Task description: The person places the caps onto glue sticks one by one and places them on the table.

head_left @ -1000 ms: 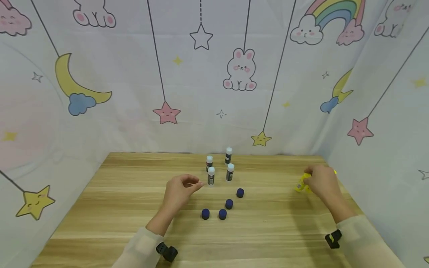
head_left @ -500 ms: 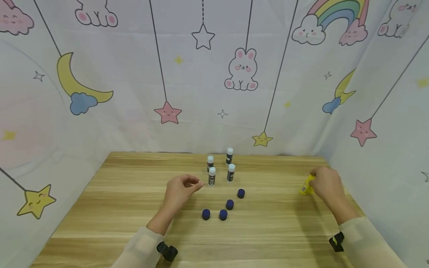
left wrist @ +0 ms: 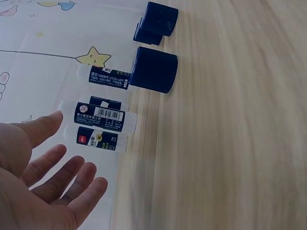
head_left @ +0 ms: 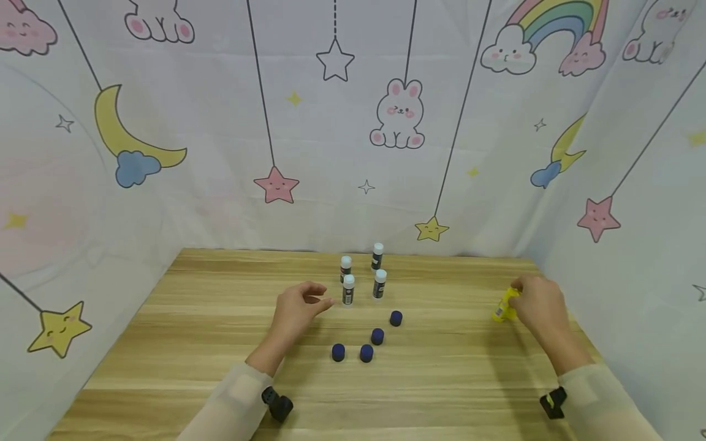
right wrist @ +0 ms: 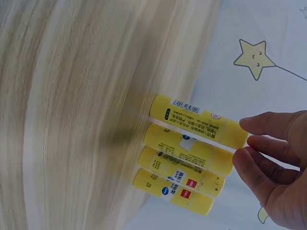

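In the right wrist view my right hand (right wrist: 280, 165) pinches the top end of a yellow glue stick (right wrist: 196, 122) between thumb and index finger. That stick stands upright on the table, in a row with several more yellow glue sticks (right wrist: 177, 177). The head view shows my right hand (head_left: 540, 303) largely covering this row. My left hand (head_left: 298, 309), fingers loosely bent and holding nothing, hovers just left of several upright white-capped glue sticks (head_left: 348, 291) with dark labels. The left wrist view has the left hand (left wrist: 43, 182) apart from these glue sticks (left wrist: 103, 118).
Several short dark blue cylinders (head_left: 366, 353) stand on the wooden table (head_left: 441, 392), nearer than the white-capped sticks. A white printed cloth (head_left: 331, 214) rises behind the table and along both sides.
The yellow glue stick in my right hand has gone from tilted to upright, shifting slightly right to the table's right side. My left hand has barely moved.
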`<state>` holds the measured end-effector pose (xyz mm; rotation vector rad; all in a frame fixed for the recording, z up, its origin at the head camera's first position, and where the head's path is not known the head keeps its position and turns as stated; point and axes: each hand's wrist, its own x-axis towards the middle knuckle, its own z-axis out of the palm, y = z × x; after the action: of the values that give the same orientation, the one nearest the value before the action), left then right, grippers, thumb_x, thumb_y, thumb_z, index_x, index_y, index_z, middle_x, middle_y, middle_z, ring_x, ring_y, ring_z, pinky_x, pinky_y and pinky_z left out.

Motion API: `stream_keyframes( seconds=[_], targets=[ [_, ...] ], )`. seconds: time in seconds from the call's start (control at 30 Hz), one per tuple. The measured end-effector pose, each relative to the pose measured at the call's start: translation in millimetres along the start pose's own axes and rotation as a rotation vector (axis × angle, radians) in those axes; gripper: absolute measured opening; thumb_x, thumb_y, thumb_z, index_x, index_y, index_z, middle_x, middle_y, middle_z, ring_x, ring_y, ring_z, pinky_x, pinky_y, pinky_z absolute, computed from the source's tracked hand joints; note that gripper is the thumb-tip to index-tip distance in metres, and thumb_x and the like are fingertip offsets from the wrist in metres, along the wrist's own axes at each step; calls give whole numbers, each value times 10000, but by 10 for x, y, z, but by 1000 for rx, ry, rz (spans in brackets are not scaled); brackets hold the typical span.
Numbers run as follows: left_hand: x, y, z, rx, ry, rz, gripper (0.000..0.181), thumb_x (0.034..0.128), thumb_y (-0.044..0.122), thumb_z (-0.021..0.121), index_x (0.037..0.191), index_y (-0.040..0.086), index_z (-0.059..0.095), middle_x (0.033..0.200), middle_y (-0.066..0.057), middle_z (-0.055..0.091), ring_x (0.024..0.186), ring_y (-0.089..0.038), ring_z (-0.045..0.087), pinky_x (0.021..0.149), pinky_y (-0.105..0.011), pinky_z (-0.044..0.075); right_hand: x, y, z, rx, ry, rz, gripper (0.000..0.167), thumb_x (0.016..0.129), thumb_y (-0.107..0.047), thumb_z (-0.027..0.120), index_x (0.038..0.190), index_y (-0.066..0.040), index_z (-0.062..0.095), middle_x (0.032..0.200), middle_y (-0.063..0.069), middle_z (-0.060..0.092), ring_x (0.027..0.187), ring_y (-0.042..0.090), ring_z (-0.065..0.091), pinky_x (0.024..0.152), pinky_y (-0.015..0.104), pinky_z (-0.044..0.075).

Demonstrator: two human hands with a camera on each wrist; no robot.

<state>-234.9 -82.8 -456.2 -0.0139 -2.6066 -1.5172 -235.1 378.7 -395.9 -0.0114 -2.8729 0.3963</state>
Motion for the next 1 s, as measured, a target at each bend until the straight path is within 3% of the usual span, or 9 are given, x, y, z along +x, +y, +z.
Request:
stream_keyframes(
  seconds=[0.17, 0.37, 0.53, 0.8, 1.0],
  targets=[
    [37, -19, 17, -30, -35, -23, 413, 863, 234, 834, 1217, 65, 707, 1219, -96, 711, 1059, -279, 690, 841, -396, 598, -73, -67, -10, 42, 8, 31, 341, 873, -106, 727, 1152, 86, 687, 1152, 312, 674, 1011, 523, 608, 802, 596, 512],
    [89, -23, 83, -73, -43, -46, 466, 854, 209, 841, 1275, 89, 681, 1276, -101, 688, 1125, -301, 671, 889, -423, 588, -197, -177, -88, 78, 5, 83, 414, 907, -186, 733, 1237, 51, 651, 1191, 309, 654, 1017, 508, 605, 737, 547, 528],
    [132, -7, 153, -94, -40, -54, 534, 854, 227, 841, 1333, 100, 641, 1318, -94, 665, 1187, -313, 641, 919, -448, 576, -299, -311, -98, 120, -29, 74, 476, 945, -270, 707, 1295, 43, 626, 1254, 324, 628, 1054, 506, 618, 762, 563, 550],
    [199, -9, 286, -138, -68, -41, 539, 847, 197, 846, 1334, 110, 632, 1300, -97, 663, 1153, -312, 641, 926, -457, 566, -413, -462, -92, 196, -48, 111, 549, 988, -406, 650, 1361, -7, 596, 1354, 318, 573, 1152, 500, 583, 795, 582, 545],
    [241, -40, 369, -116, -55, -39, 509, 832, 159, 856, 1294, 113, 648, 1269, -94, 672, 1128, -308, 650, 923, -464, 562, -475, -567, -72, 244, -81, 154, 609, 985, -499, 625, 1398, -54, 579, 1401, 286, 556, 1217, 484, 558, 852, 596, 532]
  ],
)
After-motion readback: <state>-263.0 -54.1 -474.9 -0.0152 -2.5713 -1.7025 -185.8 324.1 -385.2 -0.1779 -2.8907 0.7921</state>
